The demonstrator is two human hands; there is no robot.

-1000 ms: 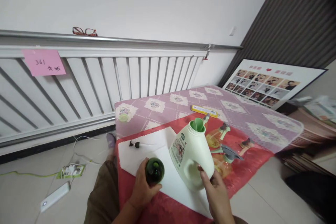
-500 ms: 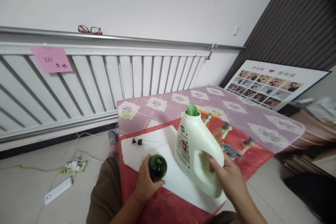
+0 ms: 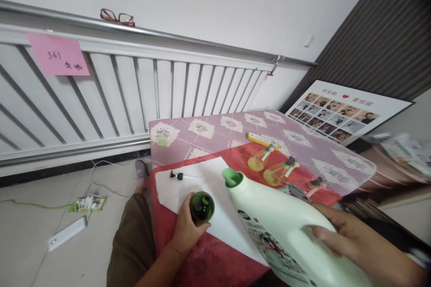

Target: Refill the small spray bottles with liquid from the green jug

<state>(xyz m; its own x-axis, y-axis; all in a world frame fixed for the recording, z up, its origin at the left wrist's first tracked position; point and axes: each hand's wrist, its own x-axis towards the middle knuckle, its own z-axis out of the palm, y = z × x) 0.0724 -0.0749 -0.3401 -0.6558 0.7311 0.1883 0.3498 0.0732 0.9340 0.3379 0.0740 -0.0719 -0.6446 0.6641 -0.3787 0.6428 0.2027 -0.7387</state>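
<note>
My left hand [image 3: 188,226] is wrapped round a dark green bottle [image 3: 202,207], seen from above over a white sheet [image 3: 218,188]. By its handle, my right hand [image 3: 350,240] grips a large pale green detergent jug [image 3: 286,219]. The jug is tilted to the left, and its green spout [image 3: 232,177] is above and to the right of the bottle, apart from it. A black pump head [image 3: 177,175] with a thin clear tube lies on the sheet. On the purple cloth at the far left sits a small pale green cap [image 3: 162,140].
Two glass flasks [image 3: 258,160] with yellow liquid stand on the red cloth [image 3: 232,154], near a grey tool [image 3: 298,192] partly behind the jug. A yellow box [image 3: 262,140] lies farther back. A radiator [image 3: 161,85] runs along the wall. A photo board [image 3: 346,112] leans at the right.
My right hand has tipped the detergent jug from nearly upright to a leftward slant, lifting its base to the right. The green bottle stays in my left hand. The view has shifted slightly.
</note>
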